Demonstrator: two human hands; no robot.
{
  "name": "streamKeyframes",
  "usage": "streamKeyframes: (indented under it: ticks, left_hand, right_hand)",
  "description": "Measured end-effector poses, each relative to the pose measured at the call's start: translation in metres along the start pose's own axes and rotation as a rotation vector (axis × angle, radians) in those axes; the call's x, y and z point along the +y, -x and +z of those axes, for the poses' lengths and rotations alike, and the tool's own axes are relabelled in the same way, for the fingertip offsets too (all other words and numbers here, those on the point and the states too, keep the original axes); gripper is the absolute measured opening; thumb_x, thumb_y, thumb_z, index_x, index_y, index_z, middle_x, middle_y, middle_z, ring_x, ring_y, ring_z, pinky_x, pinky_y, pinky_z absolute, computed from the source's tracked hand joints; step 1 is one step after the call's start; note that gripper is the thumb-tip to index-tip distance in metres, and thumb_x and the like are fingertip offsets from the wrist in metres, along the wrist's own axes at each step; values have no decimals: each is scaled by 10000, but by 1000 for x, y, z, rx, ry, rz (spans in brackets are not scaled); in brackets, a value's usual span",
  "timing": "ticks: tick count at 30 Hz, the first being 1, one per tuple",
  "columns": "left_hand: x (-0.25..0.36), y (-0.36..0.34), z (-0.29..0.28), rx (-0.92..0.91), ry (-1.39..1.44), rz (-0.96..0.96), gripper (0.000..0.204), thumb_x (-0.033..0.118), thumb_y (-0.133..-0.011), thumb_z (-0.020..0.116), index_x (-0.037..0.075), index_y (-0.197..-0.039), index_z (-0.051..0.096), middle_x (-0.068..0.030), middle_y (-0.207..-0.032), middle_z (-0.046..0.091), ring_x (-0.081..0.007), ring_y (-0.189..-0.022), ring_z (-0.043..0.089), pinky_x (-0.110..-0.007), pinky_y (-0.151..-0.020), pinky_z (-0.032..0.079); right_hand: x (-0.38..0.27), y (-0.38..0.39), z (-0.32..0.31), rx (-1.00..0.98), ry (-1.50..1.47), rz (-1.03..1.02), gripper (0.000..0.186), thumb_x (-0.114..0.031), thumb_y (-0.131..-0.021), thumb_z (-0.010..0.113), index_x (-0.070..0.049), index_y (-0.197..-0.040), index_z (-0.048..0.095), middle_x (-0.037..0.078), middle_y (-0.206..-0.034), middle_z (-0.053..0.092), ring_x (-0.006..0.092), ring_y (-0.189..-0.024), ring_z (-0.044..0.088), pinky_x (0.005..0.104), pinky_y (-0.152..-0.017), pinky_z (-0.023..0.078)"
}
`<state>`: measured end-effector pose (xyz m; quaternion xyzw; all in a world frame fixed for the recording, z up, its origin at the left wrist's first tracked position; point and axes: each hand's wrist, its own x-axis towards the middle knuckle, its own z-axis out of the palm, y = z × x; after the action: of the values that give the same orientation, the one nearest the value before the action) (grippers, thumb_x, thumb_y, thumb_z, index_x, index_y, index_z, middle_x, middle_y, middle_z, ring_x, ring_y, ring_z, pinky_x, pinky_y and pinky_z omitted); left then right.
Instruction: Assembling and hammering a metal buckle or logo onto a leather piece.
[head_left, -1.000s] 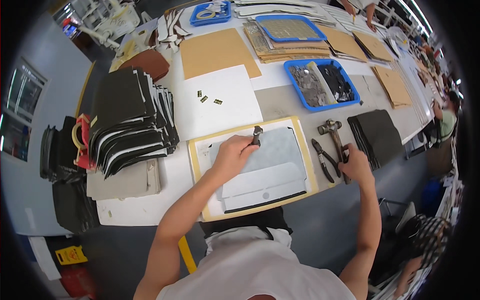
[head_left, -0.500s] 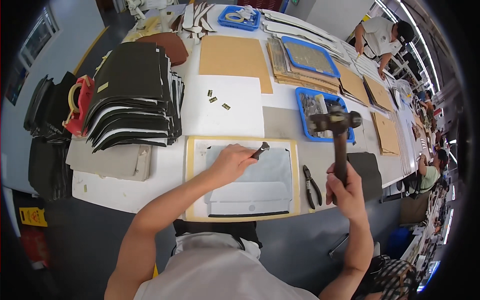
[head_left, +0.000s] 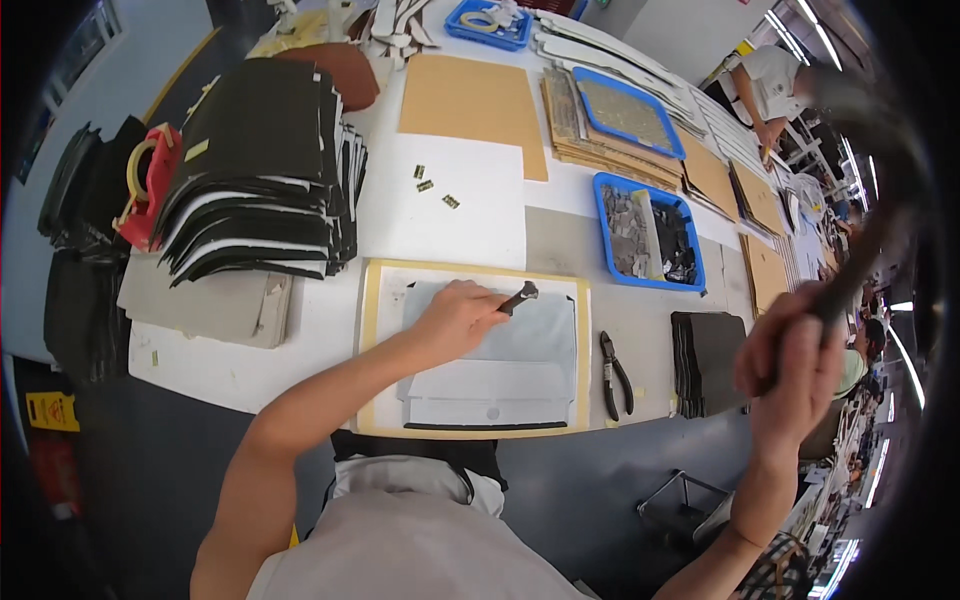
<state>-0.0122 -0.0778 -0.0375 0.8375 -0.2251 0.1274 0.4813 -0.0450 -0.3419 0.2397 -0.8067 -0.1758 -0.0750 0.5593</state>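
My left hand [head_left: 452, 322] is closed around a short dark hand punch [head_left: 520, 297] with a worn metal top. It holds the punch over a pale grey sheet piece [head_left: 480, 393], which has dark edges and a small round mark near its lower side. Under that piece lies a white board [head_left: 388, 345] bordered with tan tape. Out to the right, my right hand [head_left: 790, 365] grips a hammer [head_left: 862, 262] by its handle. The hammer's head is raised and smeared by motion. Dark-handled cutting pliers [head_left: 615, 378] rest on the table between the board and my right hand.
Black sheets [head_left: 265, 130] are stacked at left beside a red tape dispenser [head_left: 150, 185]. Small metal pieces [head_left: 425, 186] lie on white paper. A blue basket [head_left: 650, 280] of scraps stands right, beyond black pieces [head_left: 712, 360]. Another person [head_left: 770, 90] works at the far right.
My right hand has swung the hammer outward to the right, away from the board. My left hand keeps the punch over the grey piece. The whole view has shifted slightly.
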Motion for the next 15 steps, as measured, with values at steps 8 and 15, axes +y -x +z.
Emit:
streamKeyframes:
  ticks: [8,15]
  left_hand:
    - [-2,-2,11,-27,38,33,220,136,-911,731,6,-1087,749,-137,-829,696,-331,-797,622,-434,-794,487]
    - [2,-1,4,1,7,10,165,109,-899,739,-10,-1013,744,-141,-804,677,-332,-758,606,-427,-769,490]
  right_hand:
    - [61,9,15,-560,827,86,220,-169,-974,664,11,-1031,550,245,-681,617,481,-636,623,497,-577,498]
    - [17,-6,-5,107,-235,-176,244,-292,-1106,462,-52,-1088,506,14,-643,450,83,-460,402,255,-432,377]
